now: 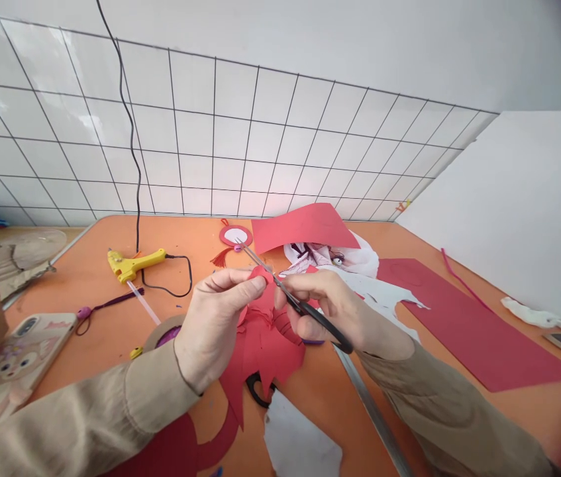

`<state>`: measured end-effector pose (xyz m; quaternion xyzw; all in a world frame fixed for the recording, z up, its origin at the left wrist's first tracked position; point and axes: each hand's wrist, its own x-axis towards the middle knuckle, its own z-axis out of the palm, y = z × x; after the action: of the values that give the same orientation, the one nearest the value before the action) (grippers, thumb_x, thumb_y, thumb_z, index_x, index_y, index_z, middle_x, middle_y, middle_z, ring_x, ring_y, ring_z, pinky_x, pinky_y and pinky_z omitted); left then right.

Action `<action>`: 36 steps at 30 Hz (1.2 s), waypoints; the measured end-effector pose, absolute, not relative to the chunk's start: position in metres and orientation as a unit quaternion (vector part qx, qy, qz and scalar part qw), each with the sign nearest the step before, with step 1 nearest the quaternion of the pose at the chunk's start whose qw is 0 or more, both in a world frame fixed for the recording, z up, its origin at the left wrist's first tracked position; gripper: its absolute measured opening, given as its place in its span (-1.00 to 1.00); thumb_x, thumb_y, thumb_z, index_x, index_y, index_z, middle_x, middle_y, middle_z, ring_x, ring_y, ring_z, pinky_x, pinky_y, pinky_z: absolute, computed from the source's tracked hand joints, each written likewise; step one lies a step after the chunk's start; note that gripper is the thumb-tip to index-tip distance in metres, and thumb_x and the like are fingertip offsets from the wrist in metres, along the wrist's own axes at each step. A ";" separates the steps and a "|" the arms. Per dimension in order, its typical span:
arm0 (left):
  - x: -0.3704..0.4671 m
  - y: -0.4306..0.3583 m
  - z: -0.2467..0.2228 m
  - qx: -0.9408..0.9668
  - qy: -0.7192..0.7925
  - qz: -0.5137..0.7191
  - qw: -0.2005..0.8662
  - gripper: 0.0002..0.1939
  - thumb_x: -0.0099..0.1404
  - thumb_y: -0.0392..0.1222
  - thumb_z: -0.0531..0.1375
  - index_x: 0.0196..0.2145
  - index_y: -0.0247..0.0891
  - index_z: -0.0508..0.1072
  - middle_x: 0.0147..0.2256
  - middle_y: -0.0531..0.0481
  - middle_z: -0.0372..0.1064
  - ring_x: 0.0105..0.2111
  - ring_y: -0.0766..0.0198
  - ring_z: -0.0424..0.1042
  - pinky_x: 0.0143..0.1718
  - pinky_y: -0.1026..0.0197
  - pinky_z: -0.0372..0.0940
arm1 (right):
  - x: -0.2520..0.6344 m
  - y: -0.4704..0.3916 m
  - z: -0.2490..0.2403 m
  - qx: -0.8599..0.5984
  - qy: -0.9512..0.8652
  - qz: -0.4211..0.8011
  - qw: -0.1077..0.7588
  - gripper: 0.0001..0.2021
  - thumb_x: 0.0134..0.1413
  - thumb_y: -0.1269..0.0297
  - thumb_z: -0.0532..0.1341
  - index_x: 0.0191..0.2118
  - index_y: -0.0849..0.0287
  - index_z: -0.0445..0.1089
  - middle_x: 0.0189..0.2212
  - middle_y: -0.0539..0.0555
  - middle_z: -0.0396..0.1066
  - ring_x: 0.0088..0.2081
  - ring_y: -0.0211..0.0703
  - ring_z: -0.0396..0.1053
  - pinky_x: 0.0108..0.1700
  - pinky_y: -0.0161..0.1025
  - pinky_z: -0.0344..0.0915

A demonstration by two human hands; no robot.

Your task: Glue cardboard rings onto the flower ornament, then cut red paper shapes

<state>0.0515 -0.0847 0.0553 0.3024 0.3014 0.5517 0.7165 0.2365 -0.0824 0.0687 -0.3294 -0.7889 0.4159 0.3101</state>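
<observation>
Between the thumb and fingers of my left hand [220,318] is a small red paper piece [261,273]. My right hand [327,305] is closed on black-handled scissors [327,324], whose metal blades point up and left beside the red piece. The blades look slightly apart. Below both hands lie cut red paper scraps [273,351], with a second black scissor handle [259,391] showing under them. Beyond the blade tips rests a round red ornament [235,236] with a white centre and a red tassel.
A yellow glue gun [136,265] with a black cord lies left, above a phone in a patterned case [26,358]. A metal ruler [374,411] and grey scrap [300,437] are near the front. Red sheets [473,324] lie right. A white gridded wall stands behind.
</observation>
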 end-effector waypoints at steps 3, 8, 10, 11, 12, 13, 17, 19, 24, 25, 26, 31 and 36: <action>0.052 -0.084 0.055 0.306 0.300 0.553 0.715 -0.83 -0.15 -0.25 0.51 -0.58 -0.24 0.60 -0.51 0.05 0.53 -0.44 0.37 0.43 -0.24 0.27 0.33 | 0.236 -0.083 0.070 -0.337 -0.789 0.413 0.305 -0.47 0.01 -0.26 0.26 -0.33 0.22 0.34 -0.64 -0.11 0.13 -0.58 -0.31 0.11 -0.50 -0.30 0.06; 0.053 -0.083 0.055 0.298 0.280 0.549 0.729 -0.82 -0.16 -0.24 0.52 -0.59 -0.24 0.60 -0.52 0.05 0.53 -0.44 0.39 0.44 -0.25 0.30 0.34 | 0.235 -0.083 0.068 -0.325 -0.789 0.413 0.318 -0.48 -0.01 -0.24 0.28 -0.34 0.22 0.34 -0.63 -0.10 0.16 -0.58 -0.33 0.09 -0.53 -0.32 0.06; 0.053 -0.083 0.054 0.291 0.279 0.546 0.734 -0.82 -0.16 -0.25 0.52 -0.59 -0.24 0.60 -0.52 0.05 0.53 -0.45 0.41 0.44 -0.26 0.31 0.33 | 0.234 -0.083 0.068 -0.327 -0.787 0.413 0.322 -0.48 -0.01 -0.24 0.28 -0.35 0.22 0.34 -0.64 -0.10 0.17 -0.59 -0.33 0.08 -0.54 -0.33 0.06; 0.053 -0.083 0.054 0.288 0.281 0.546 0.735 -0.82 -0.16 -0.25 0.52 -0.59 -0.25 0.60 -0.52 0.05 0.53 -0.45 0.41 0.43 -0.26 0.32 0.33 | 0.233 -0.083 0.068 -0.330 -0.787 0.411 0.322 -0.48 -0.01 -0.24 0.28 -0.35 0.22 0.34 -0.64 -0.10 0.17 -0.59 -0.33 0.08 -0.54 -0.33 0.06; 0.053 -0.083 0.053 0.285 0.284 0.545 0.736 -0.82 -0.17 -0.25 0.52 -0.59 -0.25 0.60 -0.52 0.05 0.53 -0.45 0.41 0.43 -0.27 0.32 0.32 | 0.233 -0.083 0.068 -0.334 -0.786 0.410 0.320 -0.50 -0.01 -0.22 0.29 -0.35 0.21 0.34 -0.64 -0.10 0.17 -0.59 -0.33 0.08 -0.54 -0.33 0.06; 0.053 -0.083 0.053 0.283 0.287 0.544 0.736 -0.82 -0.17 -0.25 0.52 -0.59 -0.25 0.60 -0.53 0.05 0.52 -0.45 0.41 0.43 -0.27 0.31 0.32 | 0.232 -0.083 0.069 -0.338 -0.786 0.408 0.318 -0.51 0.00 -0.20 0.29 -0.35 0.21 0.34 -0.64 -0.10 0.17 -0.58 -0.33 0.08 -0.54 -0.33 0.06; 0.052 -0.084 0.054 0.281 0.297 0.544 0.733 -0.81 -0.18 -0.25 0.51 -0.59 -0.25 0.59 -0.53 0.04 0.50 -0.46 0.39 0.42 -0.27 0.28 0.31 | 0.232 -0.085 0.070 -0.350 -0.790 0.400 0.306 -0.61 0.03 -0.07 0.30 -0.34 0.20 0.33 -0.64 -0.11 0.18 -0.58 -0.33 0.08 -0.52 -0.32 0.07; 0.052 -0.084 0.054 0.281 0.298 0.544 0.733 -0.81 -0.18 -0.25 0.51 -0.59 -0.25 0.59 -0.53 0.04 0.51 -0.46 0.38 0.42 -0.26 0.27 0.32 | 0.233 -0.085 0.070 -0.358 -0.791 0.396 0.301 -0.64 0.04 -0.04 0.31 -0.34 0.20 0.33 -0.64 -0.11 0.17 -0.57 -0.32 0.08 -0.51 -0.32 0.07; 0.052 -0.084 0.053 0.281 0.293 0.545 0.733 -0.81 -0.17 -0.26 0.51 -0.59 -0.26 0.58 -0.52 0.04 0.51 -0.44 0.39 0.42 -0.25 0.30 0.31 | 0.234 -0.086 0.069 -0.372 -0.778 0.400 0.311 -0.64 0.02 -0.02 0.33 -0.36 0.19 0.31 -0.66 -0.13 0.17 -0.60 -0.34 0.07 -0.50 -0.30 0.05; 0.052 -0.083 0.052 0.283 0.292 0.548 0.731 -0.81 -0.17 -0.26 0.51 -0.59 -0.25 0.58 -0.52 0.05 0.51 -0.44 0.39 0.41 -0.26 0.31 0.32 | 0.234 -0.085 0.069 -0.378 -0.772 0.399 0.319 -0.65 0.02 0.00 0.34 -0.35 0.19 0.31 -0.66 -0.13 0.19 -0.60 -0.34 0.09 -0.49 -0.29 0.07; 0.052 -0.083 0.052 0.289 0.292 0.552 0.726 -0.81 -0.17 -0.25 0.51 -0.59 -0.25 0.58 -0.52 0.05 0.51 -0.45 0.39 0.41 -0.26 0.31 0.32 | 0.234 -0.085 0.070 -0.387 -0.765 0.393 0.333 -0.67 0.03 0.02 0.34 -0.33 0.19 0.32 -0.66 -0.13 0.21 -0.60 -0.33 0.12 -0.49 -0.29 0.10; 0.048 -0.083 0.053 0.385 0.319 0.539 0.678 -0.84 -0.03 -0.23 0.46 -0.57 -0.26 0.55 -0.50 0.04 0.51 -0.43 0.38 0.42 -0.28 0.32 0.31 | 0.231 -0.088 0.076 -0.440 -0.719 0.312 0.438 -0.67 -0.02 0.11 0.38 -0.23 0.17 0.32 -0.54 -0.04 0.39 -0.47 -0.22 0.34 -0.34 -0.22 0.26; 0.045 -0.080 0.057 0.481 0.366 0.488 0.630 -0.84 -0.06 -0.24 0.45 -0.58 -0.27 0.53 -0.55 0.02 0.48 -0.51 0.34 0.38 -0.45 0.29 0.24 | 0.230 -0.094 0.080 -0.424 -0.716 0.294 0.471 -0.68 -0.05 0.29 0.38 -0.18 0.15 0.31 -0.35 0.05 0.52 -0.35 -0.18 0.44 -0.27 -0.19 0.33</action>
<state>0.0451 -0.0802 0.0566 0.4810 0.3656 0.4877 0.6302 0.2297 -0.0941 0.0802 -0.4240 -0.7156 0.2936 0.4711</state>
